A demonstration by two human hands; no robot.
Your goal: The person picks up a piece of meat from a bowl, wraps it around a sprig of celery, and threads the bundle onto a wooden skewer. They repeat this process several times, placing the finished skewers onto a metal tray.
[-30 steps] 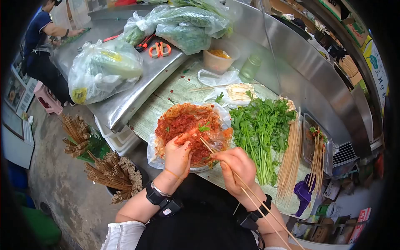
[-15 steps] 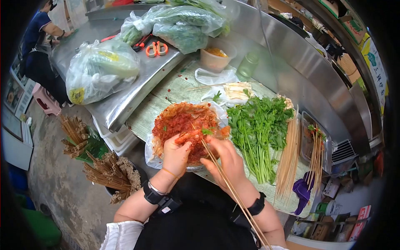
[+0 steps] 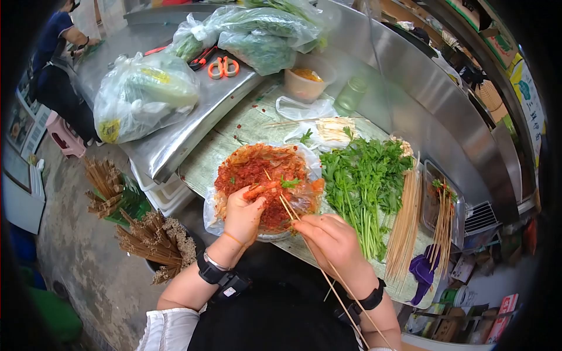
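A plastic-lined bowl of red chili mixture (image 3: 239, 169) sits on the pale green board. Over its near side, my left hand (image 3: 243, 213) pinches a red-coated piece of food (image 3: 261, 190) with a green leaf (image 3: 289, 183) at its right end. Two long thin wooden skewers (image 3: 319, 257) run from that food down past my right forearm. Closed fingers of my right hand (image 3: 331, 237) are round the skewers, just right of the bowl's near edge. Leafy green stalks (image 3: 363, 187) lie right of the bowl, with a row of bare skewers (image 3: 404, 225) beside them.
Finished-looking skewers (image 3: 443, 228) lean on a metal tray (image 3: 432, 169). A purple cloth (image 3: 422, 272), orange-handled scissors (image 3: 223, 68), bagged vegetables (image 3: 146, 96) and a plastic tub (image 3: 304, 82) surround the work area. Skewer bundles (image 3: 155, 243) stand at left. Another person (image 3: 55, 70) stands at far left.
My right hand has moved down and right from the food, its fingers now closer together round the skewers. The two skewers have spread apart at their lower ends. My left hand has shifted slightly left.
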